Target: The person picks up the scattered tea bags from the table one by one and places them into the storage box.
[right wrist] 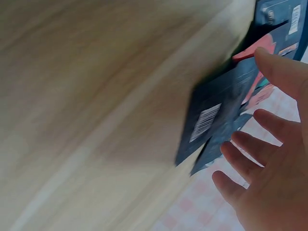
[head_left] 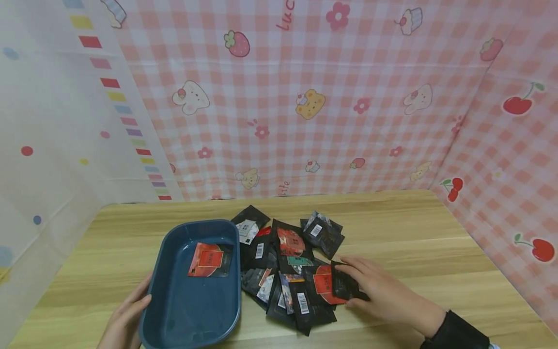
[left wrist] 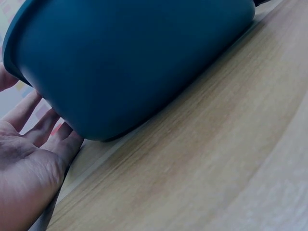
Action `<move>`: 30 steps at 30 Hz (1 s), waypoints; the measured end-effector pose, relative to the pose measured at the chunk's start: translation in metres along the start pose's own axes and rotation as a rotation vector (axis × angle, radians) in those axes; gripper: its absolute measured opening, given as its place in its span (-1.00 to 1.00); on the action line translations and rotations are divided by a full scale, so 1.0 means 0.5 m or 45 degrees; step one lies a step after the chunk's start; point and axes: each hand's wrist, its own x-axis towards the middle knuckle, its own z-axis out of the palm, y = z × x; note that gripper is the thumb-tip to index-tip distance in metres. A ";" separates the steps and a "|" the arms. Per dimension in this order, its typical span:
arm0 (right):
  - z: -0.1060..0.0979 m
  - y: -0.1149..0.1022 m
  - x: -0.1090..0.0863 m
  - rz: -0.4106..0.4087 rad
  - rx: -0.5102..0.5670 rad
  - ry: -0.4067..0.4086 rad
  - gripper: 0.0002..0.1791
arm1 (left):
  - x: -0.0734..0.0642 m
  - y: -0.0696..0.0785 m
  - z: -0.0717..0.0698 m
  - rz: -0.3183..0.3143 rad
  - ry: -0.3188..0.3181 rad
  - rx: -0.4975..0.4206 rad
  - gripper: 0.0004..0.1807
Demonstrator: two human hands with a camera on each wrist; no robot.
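A blue plastic basin [head_left: 174, 310] stands on the table, with one red and black packet [head_left: 210, 261] lying inside. My left hand [head_left: 126, 315] rests against the basin's outer left wall, its fingers extended; in the left wrist view the left hand [left wrist: 33, 154] touches that wall [left wrist: 125, 72] from below the rim. To the basin's right lies a loose heap of flat black packets [head_left: 301, 247], some with barcodes. At the heap's right edge, my right hand [head_left: 375, 288] reaches over a black packet [head_left: 343, 283]. Spread fingers show on the right hand [right wrist: 274, 154] beside a barcoded packet [right wrist: 216, 110].
The wood-grain table [head_left: 414, 232] extends to both sides of the basin and the heap. A pink checked cloth [head_left: 270, 126] with cartoon prints hangs behind it, and similar cloth covers the right side. White dotted cloth [head_left: 52, 121] is on the left.
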 end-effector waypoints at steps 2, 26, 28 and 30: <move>0.003 0.006 -0.005 0.018 -0.010 -0.008 -0.20 | 0.000 0.000 -0.001 -0.010 0.017 0.010 -0.41; 0.016 0.015 -0.003 0.000 0.042 0.161 -0.16 | 0.000 0.000 -0.006 -0.056 -0.024 0.000 -0.42; 0.015 0.006 0.008 -0.018 0.038 0.184 -0.17 | 0.000 0.001 -0.008 -0.057 -0.043 -0.023 -0.41; 0.014 -0.005 0.020 -0.049 0.038 0.193 -0.19 | 0.001 0.002 -0.009 -0.058 -0.065 -0.053 -0.40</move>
